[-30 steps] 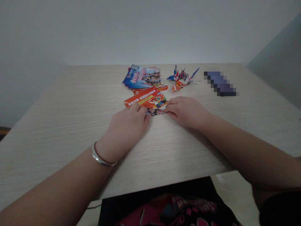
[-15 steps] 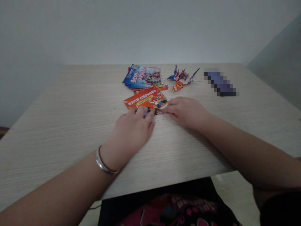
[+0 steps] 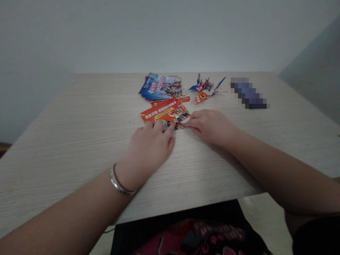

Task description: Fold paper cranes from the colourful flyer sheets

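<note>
An orange printed flyer (image 3: 159,112) lies on the table with its near edge folded up, showing a strip of photo print. My left hand (image 3: 152,143) rests on that folded strip, fingers stretched out and pressing it down. At the right end of the fold, my right hand (image 3: 209,124) has its fingertips pinched together on the flyer's corner; the thumb is partly hidden. Just beyond the flyer sits a stack of blue and red flyers (image 3: 162,86). To the right of the stack stand folded paper cranes (image 3: 204,90) in blue and orange print.
A dark blurred-out rectangular object (image 3: 249,94) lies at the back right of the pale wood-grain table (image 3: 79,134). A wall (image 3: 170,35) rises behind the table's far edge. Dark patterned clothing (image 3: 202,237) shows below the near edge.
My left wrist has shifted very slightly. Both hands keep their places on the flyer, and nothing else has moved visibly.
</note>
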The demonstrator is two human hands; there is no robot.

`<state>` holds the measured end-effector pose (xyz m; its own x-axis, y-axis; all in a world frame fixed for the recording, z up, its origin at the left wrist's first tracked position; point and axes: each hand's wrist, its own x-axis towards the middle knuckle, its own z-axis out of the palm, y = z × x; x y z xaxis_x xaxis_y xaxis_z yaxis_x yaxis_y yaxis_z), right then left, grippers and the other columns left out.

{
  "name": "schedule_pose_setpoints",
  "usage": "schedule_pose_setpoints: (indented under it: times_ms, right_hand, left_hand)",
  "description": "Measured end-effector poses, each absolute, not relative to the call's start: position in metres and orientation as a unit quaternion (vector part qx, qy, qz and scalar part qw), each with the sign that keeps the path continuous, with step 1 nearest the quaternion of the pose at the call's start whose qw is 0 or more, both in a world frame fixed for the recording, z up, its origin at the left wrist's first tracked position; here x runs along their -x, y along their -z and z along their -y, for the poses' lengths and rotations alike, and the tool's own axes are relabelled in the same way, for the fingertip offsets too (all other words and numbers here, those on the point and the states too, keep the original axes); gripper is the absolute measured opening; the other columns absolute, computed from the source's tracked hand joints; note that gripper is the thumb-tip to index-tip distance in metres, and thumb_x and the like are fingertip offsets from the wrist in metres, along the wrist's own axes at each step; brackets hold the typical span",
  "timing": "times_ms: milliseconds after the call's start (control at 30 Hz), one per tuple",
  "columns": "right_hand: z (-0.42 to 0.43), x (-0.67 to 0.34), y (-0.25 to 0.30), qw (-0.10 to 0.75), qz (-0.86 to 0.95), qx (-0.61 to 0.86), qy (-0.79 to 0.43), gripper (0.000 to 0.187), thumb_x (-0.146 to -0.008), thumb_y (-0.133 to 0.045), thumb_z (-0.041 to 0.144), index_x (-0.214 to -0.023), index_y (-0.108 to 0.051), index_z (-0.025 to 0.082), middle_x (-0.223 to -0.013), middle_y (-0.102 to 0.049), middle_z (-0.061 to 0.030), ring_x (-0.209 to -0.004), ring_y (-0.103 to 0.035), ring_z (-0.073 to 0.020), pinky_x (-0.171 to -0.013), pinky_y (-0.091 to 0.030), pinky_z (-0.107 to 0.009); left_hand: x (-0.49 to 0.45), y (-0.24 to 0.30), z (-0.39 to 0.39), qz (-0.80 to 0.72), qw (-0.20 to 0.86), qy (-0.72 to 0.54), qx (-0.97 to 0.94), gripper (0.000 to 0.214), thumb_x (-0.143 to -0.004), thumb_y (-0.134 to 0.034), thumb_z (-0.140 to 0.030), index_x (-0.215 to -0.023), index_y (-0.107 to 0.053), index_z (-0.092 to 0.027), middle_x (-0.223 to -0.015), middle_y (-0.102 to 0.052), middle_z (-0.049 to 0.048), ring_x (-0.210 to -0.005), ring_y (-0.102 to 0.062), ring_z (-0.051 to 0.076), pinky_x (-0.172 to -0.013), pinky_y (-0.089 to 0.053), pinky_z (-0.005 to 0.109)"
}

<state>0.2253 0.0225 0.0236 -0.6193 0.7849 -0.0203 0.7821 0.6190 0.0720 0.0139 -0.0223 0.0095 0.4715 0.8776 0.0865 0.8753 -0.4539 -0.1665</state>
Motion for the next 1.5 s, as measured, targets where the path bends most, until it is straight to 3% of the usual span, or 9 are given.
schedule_pose_setpoints:
  times_ms: [967, 1133, 1233, 1500]
  right_hand:
    - [-0.028, -0.23, -0.013, -0.025, -0.908, -0.417, -0.031, 0.033, -0.103, -0.052, 0.02, -0.12, -0.079, 0.025, -0.115, -0.078, -0.0068, -0.097, -0.068, -0.0207, -0.075, -0.042, -0.032]
    - [-0.029, -0.232, -0.014, -0.037, -0.911, -0.411, -0.018, 0.032, -0.101, -0.054, 0.019, -0.118, -0.08, 0.026, -0.119, -0.077, -0.007, -0.102, -0.068, -0.0216, -0.08, -0.045, -0.032]
    - [-0.029, -0.235, -0.017, -0.036, -0.904, -0.425, -0.003, 0.029, -0.1, -0.056, 0.02, -0.114, -0.081, 0.023, -0.115, -0.078, -0.0077, -0.104, -0.068, -0.0223, -0.082, -0.045, -0.032]
    - [-0.028, -0.238, -0.023, -0.023, -0.891, -0.454, 0.013, 0.03, -0.099, -0.056, 0.02, -0.118, -0.079, 0.023, -0.108, -0.078, -0.0075, -0.1, -0.068, -0.0225, -0.079, -0.044, -0.033]
  left_hand:
    - [-0.013, -0.007, 0.022, 0.512, 0.104, 0.006, 0.853, 0.049, -0.104, -0.044, -0.034, -0.147, -0.062, -0.019, -0.124, -0.069, 0.0203, -0.106, -0.068, 0.039, -0.08, -0.057, 0.049]
    - [-0.012, -0.001, 0.016, 0.457, 0.094, 0.034, 0.884, 0.049, -0.102, -0.045, -0.026, -0.144, -0.061, -0.006, -0.133, -0.066, 0.0217, -0.12, -0.062, 0.037, -0.1, -0.054, 0.049]
    - [-0.013, -0.001, 0.013, 0.431, 0.069, 0.027, 0.899, 0.049, -0.103, -0.045, -0.028, -0.139, -0.062, 0.001, -0.128, -0.067, 0.0234, -0.119, -0.061, 0.036, -0.104, -0.052, 0.048]
    - [-0.015, -0.004, 0.013, 0.434, 0.057, 0.027, 0.899, 0.053, -0.105, -0.045, -0.038, -0.154, -0.053, -0.018, -0.126, -0.065, 0.0202, -0.114, -0.059, 0.038, -0.092, -0.053, 0.048]
